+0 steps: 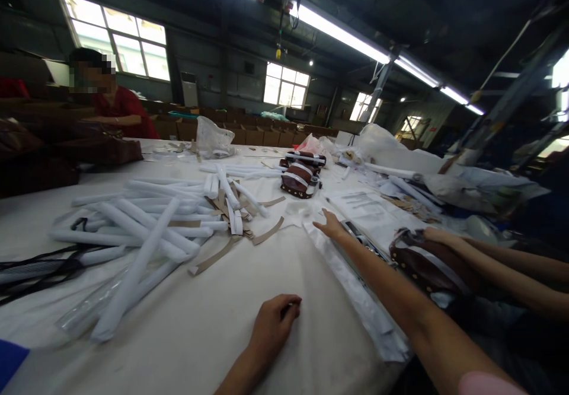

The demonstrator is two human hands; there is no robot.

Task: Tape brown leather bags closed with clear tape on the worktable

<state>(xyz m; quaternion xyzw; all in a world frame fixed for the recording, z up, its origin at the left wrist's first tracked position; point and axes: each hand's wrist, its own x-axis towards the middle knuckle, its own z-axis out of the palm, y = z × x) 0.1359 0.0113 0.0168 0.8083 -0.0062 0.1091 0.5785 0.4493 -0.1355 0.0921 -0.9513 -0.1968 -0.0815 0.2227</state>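
Right hand (329, 226) flat, on sleeve (352, 283) (contents unclear)

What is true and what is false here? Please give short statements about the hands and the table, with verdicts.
1. The left hand rests curled on the white table. True.
2. The right hand grips a brown bag. False: it lies open on a long plastic sleeve.
3. Many white paper rolls lie piled left of the hands. True.
4. The person in red stands beside the right hand. False: that person is far off, at the table's far left.
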